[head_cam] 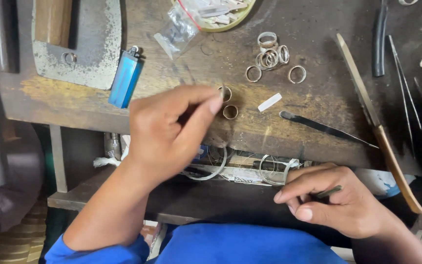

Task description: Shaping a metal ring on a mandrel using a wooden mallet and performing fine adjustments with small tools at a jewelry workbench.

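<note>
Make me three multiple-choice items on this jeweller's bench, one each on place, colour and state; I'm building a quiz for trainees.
1. Where does the rectangular plastic lighter lie?
A. beside the grey metal plate
B. among the rings
C. in the right hand

2. What colour is the lighter?
A. red
B. blue
C. green

3. What is the left hand doing?
A. lying flat
B. gripping tweezers
C. pinching a small metal ring

Answers: 1 A, it rests at the plate's right edge. 2 B, its body is blue. 3 C, thumb and forefinger close at the ring.
</note>
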